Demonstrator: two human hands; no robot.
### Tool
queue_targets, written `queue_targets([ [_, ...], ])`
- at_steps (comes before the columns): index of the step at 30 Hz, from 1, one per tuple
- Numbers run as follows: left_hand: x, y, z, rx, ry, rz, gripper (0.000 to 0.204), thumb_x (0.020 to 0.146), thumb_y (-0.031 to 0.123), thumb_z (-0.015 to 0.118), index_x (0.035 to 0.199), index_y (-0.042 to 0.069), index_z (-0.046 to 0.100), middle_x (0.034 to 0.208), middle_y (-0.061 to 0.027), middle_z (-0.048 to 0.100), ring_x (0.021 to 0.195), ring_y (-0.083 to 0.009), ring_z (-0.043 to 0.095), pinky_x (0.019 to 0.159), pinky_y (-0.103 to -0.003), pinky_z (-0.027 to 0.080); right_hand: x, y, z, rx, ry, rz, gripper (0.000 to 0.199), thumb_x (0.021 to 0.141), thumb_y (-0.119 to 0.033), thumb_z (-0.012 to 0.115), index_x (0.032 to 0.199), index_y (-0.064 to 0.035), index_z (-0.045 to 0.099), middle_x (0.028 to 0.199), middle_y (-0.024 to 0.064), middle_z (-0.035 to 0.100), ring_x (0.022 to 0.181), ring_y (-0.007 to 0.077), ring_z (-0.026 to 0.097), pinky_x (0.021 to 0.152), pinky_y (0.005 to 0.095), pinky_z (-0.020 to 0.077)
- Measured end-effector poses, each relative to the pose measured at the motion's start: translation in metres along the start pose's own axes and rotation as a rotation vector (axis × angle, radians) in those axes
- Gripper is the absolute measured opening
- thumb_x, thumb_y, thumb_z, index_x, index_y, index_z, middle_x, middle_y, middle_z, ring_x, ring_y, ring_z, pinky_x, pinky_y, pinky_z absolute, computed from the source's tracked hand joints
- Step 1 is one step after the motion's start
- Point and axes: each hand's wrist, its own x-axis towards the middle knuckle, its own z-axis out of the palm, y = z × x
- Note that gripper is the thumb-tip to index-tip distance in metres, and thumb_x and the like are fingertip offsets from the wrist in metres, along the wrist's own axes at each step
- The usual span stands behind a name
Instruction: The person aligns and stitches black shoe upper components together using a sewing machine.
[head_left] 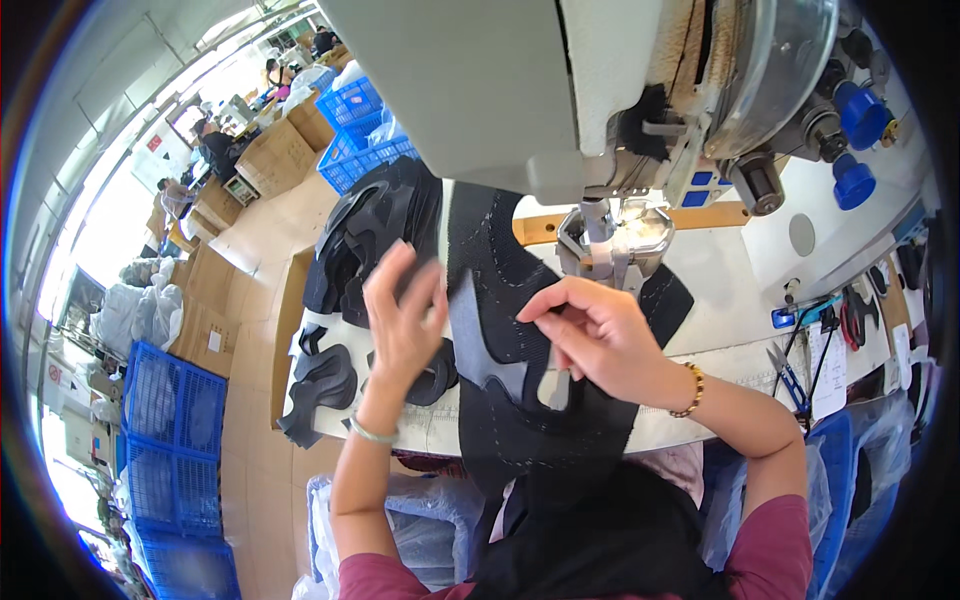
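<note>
At the sewing table (720, 300), just in front of the machine's presser foot (612, 255), the right hand (590, 335) pinches the edge of a grey overlay patch (480, 340) between thumb and fingers, holding it against the black knit shoe upper (500, 290). The left hand (405, 310) lies open, fingers spread flat, on the upper's left side. The upper runs from under the sewing machine head (480, 90) toward the person's lap. Dashed lines already show on the fabric, so some stitching or marking looks done; the patch is not yet under the needle. To the left sits a stack of black cut pieces (375, 230), with more (320, 385) near the table edge. The needle itself is hard to make out, and the upper's lower end merges into dark cloth.
</note>
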Motion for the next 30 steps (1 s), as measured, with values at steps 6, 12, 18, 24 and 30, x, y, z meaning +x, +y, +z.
queue_targets([
  [6, 0.020, 0.066, 0.005, -0.115, 0.076, 0.296, 0.042, 0.064, 0.014, 0.073, 0.101, 0.033, 0.070, 0.107, -0.0041, 0.046, 0.108, -0.0232, 0.047, 0.091, -0.040, 0.041, -0.017, -0.009, -0.047, 0.143, 0.106, 0.057, 0.012, 0.089, -0.004, 0.053, 0.097, 0.0015, 0.060, 0.069, -0.0004, 0.056, 0.049, 0.0028, 0.049, 0.044, 0.0159, 0.0379],
  [12, 0.043, 0.103, 0.018, -0.336, -0.128, 0.301, 0.044, 0.059, 0.008, 0.070, 0.101, 0.021, 0.072, 0.102, -0.0055, 0.049, 0.098, -0.0250, 0.052, 0.084, -0.035, 0.047, -0.037, -0.007, -0.082, 0.164, 0.302, 0.068, 0.012, 0.083, -0.006, 0.053, 0.090, 0.0008, 0.061, 0.073, 0.0023, 0.059, 0.045, 0.0051, 0.049, 0.040, 0.0166, 0.0376],
  [18, 0.062, 0.122, 0.027, -0.417, -0.166, 0.313, 0.057, 0.054, -0.002, 0.066, 0.107, 0.016, 0.069, 0.104, -0.0089, 0.057, 0.094, -0.0256, 0.057, 0.082, -0.035, 0.050, -0.034, 0.001, -0.092, 0.189, 0.406, -0.072, 0.008, 0.082, -0.003, 0.059, 0.090, -0.0025, 0.055, 0.087, 0.0002, 0.056, 0.079, 0.0048, 0.052, 0.073, 0.0219, 0.0440],
  [24, 0.065, 0.116, 0.032, -0.382, -0.156, 0.376, 0.056, 0.058, 0.002, 0.061, 0.112, 0.013, 0.066, 0.101, -0.0087, 0.055, 0.092, -0.0249, 0.057, 0.081, -0.036, 0.051, -0.027, 0.016, -0.097, 0.246, 0.362, -0.065, 0.017, 0.081, -0.003, 0.065, 0.094, -0.0028, 0.054, 0.091, 0.0021, 0.057, 0.086, 0.0095, 0.056, 0.080, 0.0252, 0.0466],
  [30, 0.066, 0.110, 0.041, -0.426, -0.122, 0.363, 0.051, 0.059, 0.003, 0.061, 0.109, 0.014, 0.067, 0.101, -0.0076, 0.056, 0.092, -0.0242, 0.058, 0.082, -0.035, 0.052, -0.024, 0.019, -0.094, 0.244, 0.360, -0.136, 0.016, 0.082, -0.002, 0.066, 0.092, -0.0041, 0.053, 0.088, -0.0007, 0.052, 0.084, 0.0067, 0.052, 0.074, 0.0220, 0.0433],
])
